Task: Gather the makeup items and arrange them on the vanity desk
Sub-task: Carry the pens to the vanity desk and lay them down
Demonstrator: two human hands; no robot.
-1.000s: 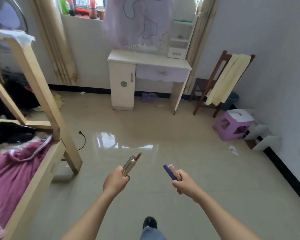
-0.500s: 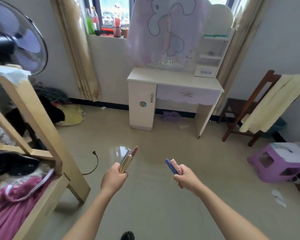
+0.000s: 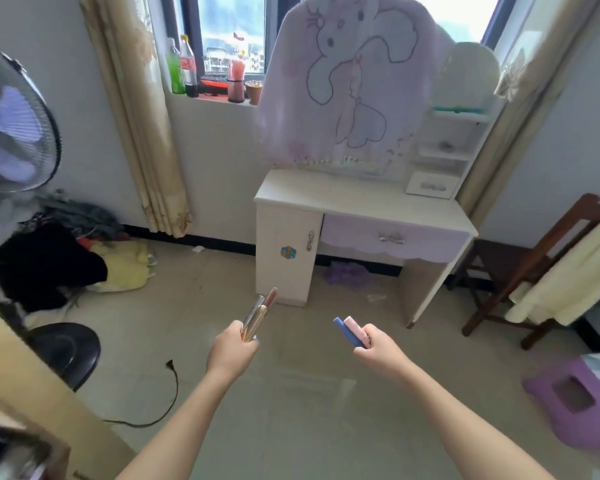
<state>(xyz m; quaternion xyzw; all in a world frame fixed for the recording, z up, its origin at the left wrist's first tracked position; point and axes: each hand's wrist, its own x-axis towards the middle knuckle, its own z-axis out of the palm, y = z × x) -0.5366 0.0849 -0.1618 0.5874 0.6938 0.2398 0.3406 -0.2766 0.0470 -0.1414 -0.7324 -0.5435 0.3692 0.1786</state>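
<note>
Plainly, the makeup was split between the two fists and carried out ahead of the body. The left hand was clenched round a bundle of three slim tubes, gold, silver and pink, their tips fanned up and forward; the right hand gripped a blue stick and a pink stick side by side, tips tilted up toward the left. Gripping them low, with the ends free, looked like a way to keep each lot together while walking and easy to set down one at a time. None of it was on the desk yet, whose pale top stood well ahead, bare from front edge to back apart from a small drawer unit at its back right corner, so I judged the carrying step was in hand and the arranging not begun. A cloth-draped mirror rose behind the top. Open tiled floor lay between hands and desk. A fan and a cable sat off left, a wooden chair and a purple stool off right; none seemed to block the way.
</note>
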